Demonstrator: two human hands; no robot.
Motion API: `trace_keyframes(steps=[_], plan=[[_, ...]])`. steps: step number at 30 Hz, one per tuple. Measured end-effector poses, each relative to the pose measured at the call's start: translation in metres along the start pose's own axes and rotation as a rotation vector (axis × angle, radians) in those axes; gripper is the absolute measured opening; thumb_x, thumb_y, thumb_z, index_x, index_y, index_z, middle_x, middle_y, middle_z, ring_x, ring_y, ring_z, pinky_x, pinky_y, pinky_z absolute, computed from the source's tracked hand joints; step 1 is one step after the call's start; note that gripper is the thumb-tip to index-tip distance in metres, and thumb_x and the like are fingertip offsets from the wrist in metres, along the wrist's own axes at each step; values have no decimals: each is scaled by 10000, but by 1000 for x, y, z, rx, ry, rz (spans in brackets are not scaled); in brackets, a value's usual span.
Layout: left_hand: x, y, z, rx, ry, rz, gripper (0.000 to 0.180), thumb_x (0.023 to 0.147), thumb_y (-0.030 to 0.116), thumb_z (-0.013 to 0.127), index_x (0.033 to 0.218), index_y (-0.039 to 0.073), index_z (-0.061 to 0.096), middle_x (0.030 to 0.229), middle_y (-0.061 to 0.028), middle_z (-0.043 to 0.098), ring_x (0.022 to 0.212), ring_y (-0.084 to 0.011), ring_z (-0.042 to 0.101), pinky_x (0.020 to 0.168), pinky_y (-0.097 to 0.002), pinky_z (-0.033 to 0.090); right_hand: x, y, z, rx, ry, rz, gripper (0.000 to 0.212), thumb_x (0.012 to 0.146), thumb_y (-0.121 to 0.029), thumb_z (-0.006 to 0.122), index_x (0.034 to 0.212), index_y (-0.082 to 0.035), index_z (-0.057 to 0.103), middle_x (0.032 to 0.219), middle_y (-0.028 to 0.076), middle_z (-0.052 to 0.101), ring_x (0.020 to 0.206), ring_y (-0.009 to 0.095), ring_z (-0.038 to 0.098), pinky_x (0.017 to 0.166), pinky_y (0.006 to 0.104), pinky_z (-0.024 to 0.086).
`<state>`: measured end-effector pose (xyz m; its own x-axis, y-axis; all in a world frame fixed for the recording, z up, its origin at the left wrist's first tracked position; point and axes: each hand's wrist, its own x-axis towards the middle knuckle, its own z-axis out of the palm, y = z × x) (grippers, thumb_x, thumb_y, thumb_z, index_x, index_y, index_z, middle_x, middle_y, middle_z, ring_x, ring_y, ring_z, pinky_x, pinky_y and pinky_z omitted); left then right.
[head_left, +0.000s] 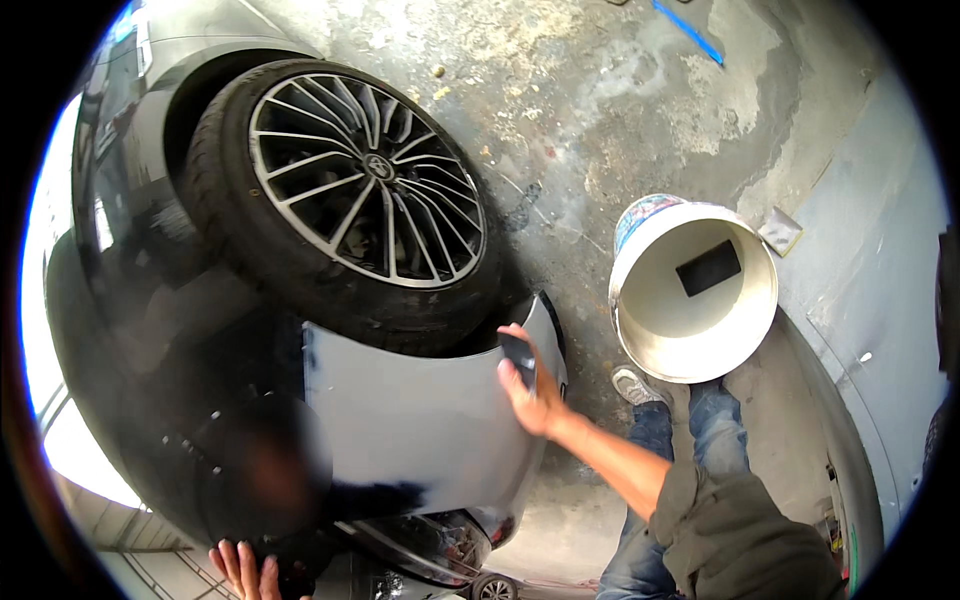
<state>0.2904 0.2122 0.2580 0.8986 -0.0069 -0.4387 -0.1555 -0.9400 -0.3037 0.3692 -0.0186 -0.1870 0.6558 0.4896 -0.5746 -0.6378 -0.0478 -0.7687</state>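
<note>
My right hand (537, 400) is closed round a small black rectangular pad (517, 360), which looks like sandpaper or a sanding block. It is at the edge of a matte grey panel (420, 420) on a black car, just beside the wheel arch; whether the pad touches the panel I cannot tell. At the lower left my left hand (245, 573) lies on the glossy black bodywork (160, 350) with its fingers apart. Only its fingers show.
A wheel (375, 170) with a dark tyre stands beyond the grey panel. To the right is a white bucket (640, 340) with a dark rectangle inside. A small pale sheet (780, 232) lies beside it. Blue tape (690, 32) is on the stained concrete floor (580, 120).
</note>
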Motion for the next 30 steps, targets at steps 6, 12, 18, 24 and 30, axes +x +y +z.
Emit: trace_keyframes(steps=[6,12,18,24,30], plan=[[10,1,6,-87,58,-18,605,979,467,444,1301,-16,614,1433,-320,551,1400,-554,435,1192,-695,217,-13,-155,54,-261,-133,-683,892,973,-437,638,1580,77,234,1642,275,240,1548,430,202,1258,523,201],[28,7,12,-123,128,-3,569,943,430,495,1231,-31,663,1374,-310,607,1379,-526,484,1206,-658,229,0,-134,50,-337,-173,-750,950,988,-508,594,1620,38,142,1690,267,133,1571,421,145,1264,532,176],[40,16,6,-146,193,-24,557,968,404,495,1246,-42,679,1398,-293,603,1396,-502,481,1208,-619,249,-96,-22,35,-192,28,-322,860,1054,-483,485,1628,34,105,1707,244,85,1590,385,64,1277,502,82],[53,28,2,-170,280,2,542,985,391,505,1289,-24,674,1439,-243,592,1433,-454,459,1214,-595,252,-73,-125,48,-437,-43,-800,852,998,-362,612,1606,54,184,1685,245,175,1575,384,153,1280,484,154],[49,28,3,-162,324,10,515,991,375,498,1307,11,679,1458,-214,588,1456,-422,441,1228,-584,239,-144,-62,32,-384,-28,-800,909,904,-313,668,1596,66,218,1672,251,223,1562,400,200,1273,495,190]])
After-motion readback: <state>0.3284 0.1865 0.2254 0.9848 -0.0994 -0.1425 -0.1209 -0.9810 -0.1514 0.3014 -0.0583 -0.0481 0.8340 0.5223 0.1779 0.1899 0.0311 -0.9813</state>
